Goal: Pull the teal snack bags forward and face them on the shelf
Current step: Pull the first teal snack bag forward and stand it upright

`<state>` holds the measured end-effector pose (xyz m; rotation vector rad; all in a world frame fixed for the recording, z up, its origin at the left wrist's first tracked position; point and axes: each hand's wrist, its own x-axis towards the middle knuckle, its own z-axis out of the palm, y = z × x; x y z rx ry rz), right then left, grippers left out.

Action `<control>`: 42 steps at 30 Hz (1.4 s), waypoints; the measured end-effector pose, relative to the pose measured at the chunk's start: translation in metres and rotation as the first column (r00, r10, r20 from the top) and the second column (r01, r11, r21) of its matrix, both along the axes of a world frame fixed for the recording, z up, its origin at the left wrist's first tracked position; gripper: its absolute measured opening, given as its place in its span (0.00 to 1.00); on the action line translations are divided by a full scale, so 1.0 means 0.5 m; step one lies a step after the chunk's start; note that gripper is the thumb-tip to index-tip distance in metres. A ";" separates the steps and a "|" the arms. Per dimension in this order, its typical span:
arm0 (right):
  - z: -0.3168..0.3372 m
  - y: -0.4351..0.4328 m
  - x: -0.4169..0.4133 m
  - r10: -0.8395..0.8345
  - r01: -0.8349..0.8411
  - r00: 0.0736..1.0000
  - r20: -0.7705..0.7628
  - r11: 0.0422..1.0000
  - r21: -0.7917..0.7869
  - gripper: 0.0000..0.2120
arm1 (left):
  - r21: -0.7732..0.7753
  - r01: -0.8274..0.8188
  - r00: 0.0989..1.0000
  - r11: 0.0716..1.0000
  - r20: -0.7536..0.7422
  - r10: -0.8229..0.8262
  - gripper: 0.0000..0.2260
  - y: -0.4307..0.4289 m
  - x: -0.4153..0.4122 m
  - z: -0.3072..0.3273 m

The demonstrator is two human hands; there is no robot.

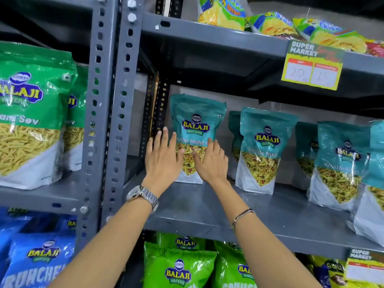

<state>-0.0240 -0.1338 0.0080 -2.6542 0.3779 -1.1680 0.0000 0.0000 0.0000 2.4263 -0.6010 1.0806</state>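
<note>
The leftmost teal snack bag (197, 129) stands upright and set back on the grey shelf (270, 217), close to the slotted upright (122, 113), and both hands are on its lower front: the left hand (163, 159) spread flat with fingers wide at the bag's left edge, the right hand (209, 161) flat and open over the clear window, neither one closed around it. More teal bags (266, 148) line up to the right, nearer the shelf's front lip, with a yellow price tag (311, 67) hanging from the shelf above and a watch (143, 195) on the left wrist
</note>
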 end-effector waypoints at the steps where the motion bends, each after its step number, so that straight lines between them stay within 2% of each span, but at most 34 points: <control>1: -0.004 0.003 0.009 -0.006 0.008 0.999 -0.034 0.998 0.056 0.34 | 0.004 -0.009 0.998 1.000 -0.059 0.009 0.26 0.007 -0.006 -0.013; 5: -0.022 0.027 0.061 -0.005 0.016 0.999 -0.043 0.969 0.247 0.43 | -0.041 0.090 0.976 0.995 -0.195 -0.096 0.22 0.044 -0.026 -0.092; 8: -0.021 0.037 0.096 -0.033 0.031 0.999 -0.002 0.920 0.391 0.49 | -0.088 0.153 0.984 0.984 -0.076 -0.160 0.16 0.070 -0.058 -0.149; 13: -0.026 0.045 0.137 -0.030 0.026 1.000 0.000 0.843 0.537 0.58 | -0.057 0.164 0.986 0.985 0.038 -0.162 0.21 0.105 -0.092 -0.214; 16: -0.033 0.051 0.144 -0.050 0.041 0.999 0.002 0.848 0.529 0.61 | -0.001 0.173 0.977 0.985 0.129 -0.171 0.27 0.118 -0.083 -0.238; 22: -0.042 0.060 0.149 -0.109 0.072 0.993 0.042 0.855 0.514 0.60 | 0.129 0.214 0.949 0.968 0.209 -0.237 0.25 0.132 -0.079 -0.261; 32: -0.048 0.079 0.102 -0.131 0.079 0.989 0.069 0.862 0.501 0.60 | 0.136 0.209 0.951 0.968 0.204 -0.234 0.25 0.133 -0.078 -0.263; 42: -0.065 0.129 -0.002 -0.226 0.173 0.971 0.074 0.885 0.433 0.60 | 0.168 0.162 0.971 0.972 0.149 -0.188 0.30 0.145 -0.090 -0.258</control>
